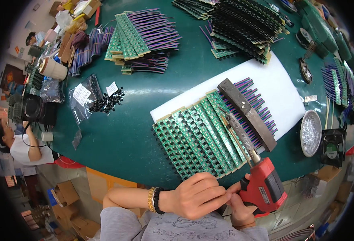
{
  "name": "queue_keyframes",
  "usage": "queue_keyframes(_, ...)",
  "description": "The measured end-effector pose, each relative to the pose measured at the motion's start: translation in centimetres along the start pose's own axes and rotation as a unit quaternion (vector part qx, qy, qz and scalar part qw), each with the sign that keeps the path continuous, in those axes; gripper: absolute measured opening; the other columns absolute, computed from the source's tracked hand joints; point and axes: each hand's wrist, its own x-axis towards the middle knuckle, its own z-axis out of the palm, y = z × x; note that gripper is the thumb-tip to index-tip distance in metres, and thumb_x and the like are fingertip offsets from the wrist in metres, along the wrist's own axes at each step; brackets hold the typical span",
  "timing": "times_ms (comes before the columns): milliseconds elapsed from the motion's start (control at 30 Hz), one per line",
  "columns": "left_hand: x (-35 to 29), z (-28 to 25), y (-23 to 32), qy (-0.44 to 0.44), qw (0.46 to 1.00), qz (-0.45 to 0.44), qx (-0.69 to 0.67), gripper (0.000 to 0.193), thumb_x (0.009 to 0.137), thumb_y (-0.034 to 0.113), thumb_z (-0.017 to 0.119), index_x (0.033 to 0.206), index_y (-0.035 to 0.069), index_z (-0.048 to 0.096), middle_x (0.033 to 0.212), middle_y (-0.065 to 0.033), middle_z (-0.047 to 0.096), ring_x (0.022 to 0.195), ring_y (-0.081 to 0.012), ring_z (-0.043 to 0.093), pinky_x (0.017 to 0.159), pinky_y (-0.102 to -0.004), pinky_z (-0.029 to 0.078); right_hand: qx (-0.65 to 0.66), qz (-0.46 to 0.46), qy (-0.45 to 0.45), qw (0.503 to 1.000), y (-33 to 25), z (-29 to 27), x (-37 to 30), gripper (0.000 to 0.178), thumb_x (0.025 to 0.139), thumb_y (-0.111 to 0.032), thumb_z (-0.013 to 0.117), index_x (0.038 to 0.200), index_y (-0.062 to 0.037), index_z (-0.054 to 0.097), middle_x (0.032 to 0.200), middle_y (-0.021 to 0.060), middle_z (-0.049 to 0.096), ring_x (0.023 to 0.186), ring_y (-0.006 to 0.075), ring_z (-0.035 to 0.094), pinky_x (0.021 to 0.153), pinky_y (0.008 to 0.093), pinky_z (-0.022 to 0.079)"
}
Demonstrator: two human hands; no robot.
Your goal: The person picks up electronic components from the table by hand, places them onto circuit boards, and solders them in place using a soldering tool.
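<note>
My right hand is wrapped round the handle of a red and black soldering gun, whose metal tip points up and left over the boards. Close beside it, my left hand is closed, its fingertips meeting the right thumb and finger; whatever they pinch is hidden. Just beyond both hands lies a row of green circuit boards, with small black parts in rows on the left ones. A dark metal bar rests across the purple and blue wires at their right side. White foam lies underneath.
Small black parts lie by a clear bag. Stacks of wired boards and black-studded boards stand at the back. A metal bowl and a fan sit right. A person is at the left.
</note>
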Motion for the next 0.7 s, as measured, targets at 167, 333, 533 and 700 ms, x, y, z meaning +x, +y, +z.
queue_keyframes(167, 0.0, -0.2, -0.5, -0.021, 0.999, 0.035, 0.028, 0.029, 0.068, 0.01, 0.067, 0.094, -0.004, 0.071, 0.091, -0.0097, 0.065, 0.077, -0.0224, 0.061, 0.075, -0.0372, 0.053, -0.051, -0.026, -0.01, 0.998, 0.4, -0.7, 0.1, 0.072, 0.076, 0.007, 0.065, 0.14, 0.0002, 0.033, 0.076, 0.0138, 0.064, 0.055, 0.0132, 0.053, 0.051, 0.0243, 0.044)
queue_keyframes(333, 0.2, -0.6, -0.5, -0.045, 0.996, 0.044, 0.055, 0.028, 0.069, 0.01, 0.066, 0.094, 0.0, 0.074, 0.09, -0.008, 0.066, 0.08, -0.0215, 0.06, 0.076, -0.0355, 0.053, -0.098, -0.055, -0.031, 0.993, 1.0, -1.3, -0.3, 0.071, 0.079, 0.008, 0.063, 0.142, 0.0, 0.031, 0.078, 0.0133, 0.064, 0.06, 0.0134, 0.056, 0.055, 0.0246, 0.045)
queue_keyframes(533, 0.5, -1.1, -0.5, -0.087, 0.993, 0.062, 0.053, 0.029, 0.069, 0.01, 0.066, 0.094, -0.006, 0.071, 0.089, -0.0115, 0.064, 0.079, -0.024, 0.06, 0.072, -0.0366, 0.055, -0.098, -0.047, -0.034, 0.993, 1.2, -1.2, -0.2, 0.071, 0.08, 0.009, 0.061, 0.143, -0.0005, 0.03, 0.08, 0.0134, 0.065, 0.063, 0.0138, 0.057, 0.057, 0.025, 0.047)
queue_keyframes(700, 1.2, -1.8, -1.1, -0.145, 0.986, 0.075, 0.043, 0.029, 0.07, 0.01, 0.066, 0.094, -0.005, 0.067, 0.09, -0.0125, 0.064, 0.077, -0.0237, 0.061, 0.07, -0.0362, 0.053, -0.102, -0.042, -0.029, 0.993, 0.5, -0.7, 0.2, 0.069, 0.081, 0.008, 0.061, 0.142, 0.0003, 0.031, 0.079, 0.0137, 0.065, 0.06, 0.0134, 0.056, 0.055, 0.0255, 0.046)
